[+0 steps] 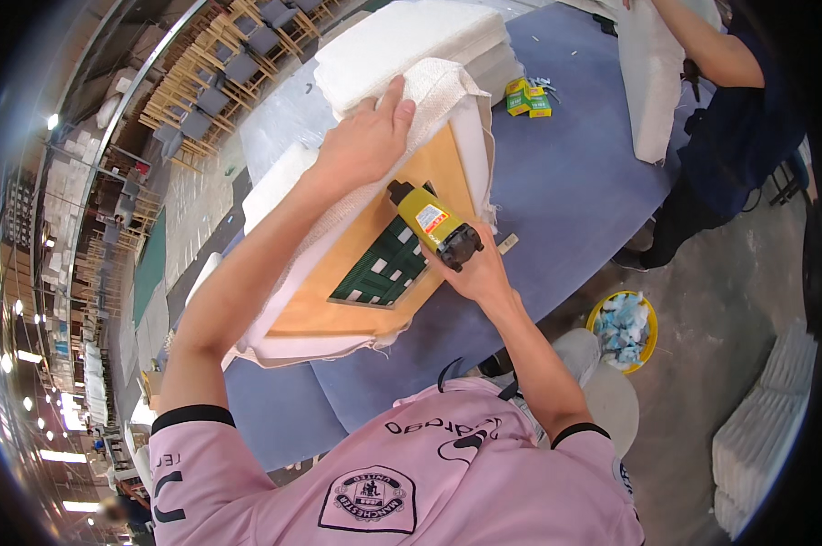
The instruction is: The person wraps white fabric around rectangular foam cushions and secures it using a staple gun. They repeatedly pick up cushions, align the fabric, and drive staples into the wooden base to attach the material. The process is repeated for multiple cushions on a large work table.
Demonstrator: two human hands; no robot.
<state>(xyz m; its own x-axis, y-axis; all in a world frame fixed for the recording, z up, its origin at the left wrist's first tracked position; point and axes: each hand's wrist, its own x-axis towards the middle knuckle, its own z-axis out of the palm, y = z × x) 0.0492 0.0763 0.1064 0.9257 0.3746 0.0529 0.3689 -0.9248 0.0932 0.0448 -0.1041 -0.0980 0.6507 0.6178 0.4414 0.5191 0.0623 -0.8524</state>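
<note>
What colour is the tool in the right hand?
Yellow body, black head, on the staple gun; head view.

A blue table (574,173) carries a stack of white cushions (411,41) and small yellow-green boxes (527,97). A co-worker (738,118) at its far side holds a white cushion (652,73). On the floor stand a yellow bucket (624,329) of blue scraps and white stacks (761,428).

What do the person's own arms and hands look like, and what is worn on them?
Both forearms are bare, and so are the left hand and the right hand: no gloves, watch or rings show. The short sleeves of a pink shirt end above the elbows, each with a black band at its hem. The shirt carries dark lettering and a round crest.
</note>
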